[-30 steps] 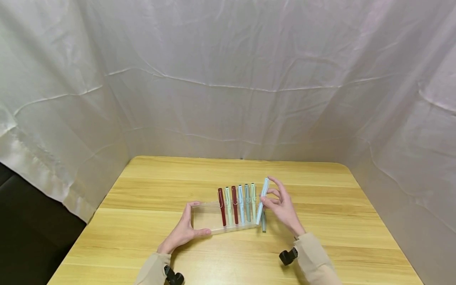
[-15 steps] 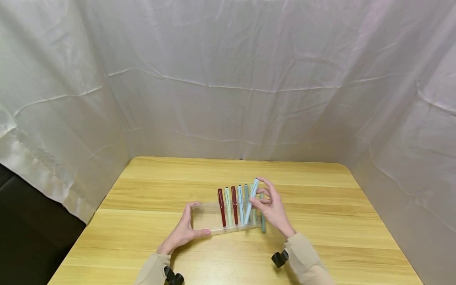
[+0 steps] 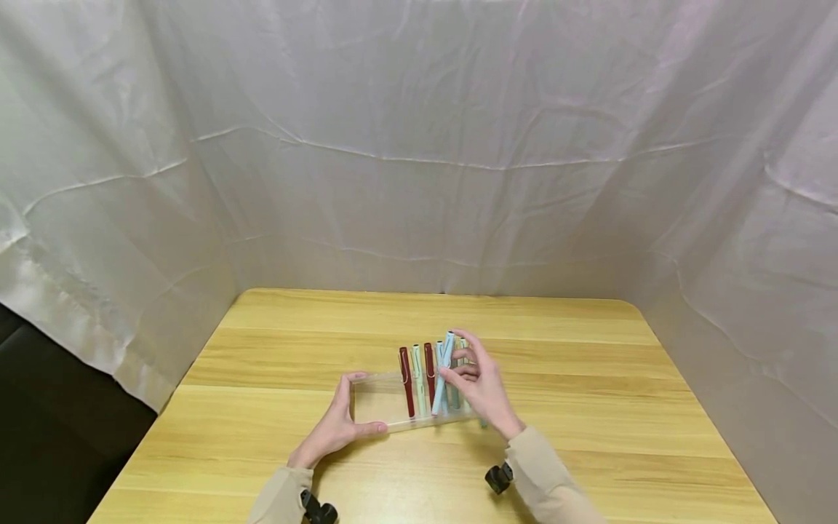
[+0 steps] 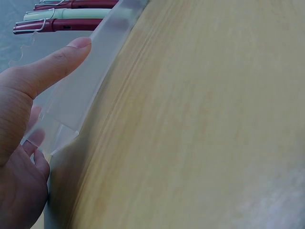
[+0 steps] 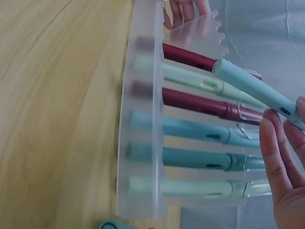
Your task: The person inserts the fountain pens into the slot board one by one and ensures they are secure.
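My left hand (image 3: 337, 426) grips the left end of a clear plastic pen rack (image 4: 78, 95), its thumb along the front wall and the other fingers round the end. A row of capped pens lies in the rack's notches: a dark red pen (image 5: 188, 56), a light green one, another dark red one, then a light blue pen (image 5: 195, 128), a teal pen (image 5: 195, 157) and a light green pen (image 5: 200, 187). Above the row, my right hand (image 3: 484, 393) pinches a light blue pen (image 5: 255, 88) by its cap end, tilted, with its lower end toward the rack's front.
A teal pen (image 5: 113, 225) lies on the wooden table (image 3: 589, 407) just beyond the rack's right end, mostly hidden by the right hand in the head view. Vacant notches show at the rack's left. Pale curtains (image 3: 419, 218) hang around the table.
My right hand has carried the light blue pen leftward, from the rack's right end to above the middle of the row. My left hand and the rack have stayed in place.
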Available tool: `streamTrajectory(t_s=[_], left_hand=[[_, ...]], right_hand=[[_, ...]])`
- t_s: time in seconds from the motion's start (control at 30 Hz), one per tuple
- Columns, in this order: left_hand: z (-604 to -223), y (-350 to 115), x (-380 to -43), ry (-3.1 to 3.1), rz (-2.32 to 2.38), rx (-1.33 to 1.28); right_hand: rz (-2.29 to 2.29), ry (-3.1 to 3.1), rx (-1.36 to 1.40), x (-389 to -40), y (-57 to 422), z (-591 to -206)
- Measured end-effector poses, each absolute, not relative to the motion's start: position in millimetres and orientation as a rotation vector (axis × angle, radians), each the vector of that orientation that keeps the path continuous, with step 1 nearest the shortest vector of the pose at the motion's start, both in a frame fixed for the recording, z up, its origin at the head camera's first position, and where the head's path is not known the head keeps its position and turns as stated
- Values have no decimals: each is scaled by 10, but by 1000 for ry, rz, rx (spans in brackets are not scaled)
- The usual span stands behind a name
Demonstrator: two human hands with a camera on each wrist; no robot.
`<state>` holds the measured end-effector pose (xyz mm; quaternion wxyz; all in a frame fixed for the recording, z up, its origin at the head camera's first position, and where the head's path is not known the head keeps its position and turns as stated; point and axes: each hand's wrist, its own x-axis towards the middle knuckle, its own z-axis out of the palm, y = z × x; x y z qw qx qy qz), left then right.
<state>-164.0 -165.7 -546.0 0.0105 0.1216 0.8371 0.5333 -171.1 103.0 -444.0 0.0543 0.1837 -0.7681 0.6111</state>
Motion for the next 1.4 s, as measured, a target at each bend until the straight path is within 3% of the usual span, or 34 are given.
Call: streamTrajectory(t_s=[0.3, 1.4], left_hand=[[-5461, -1657, -1640, 2618, 1657, 366], [-5438, -1649, -1622, 2626, 1679, 433]], right_hand=[[1664, -2307, 674, -1846, 912, -4719], [1246, -2353, 766, -1830, 488, -4803]])
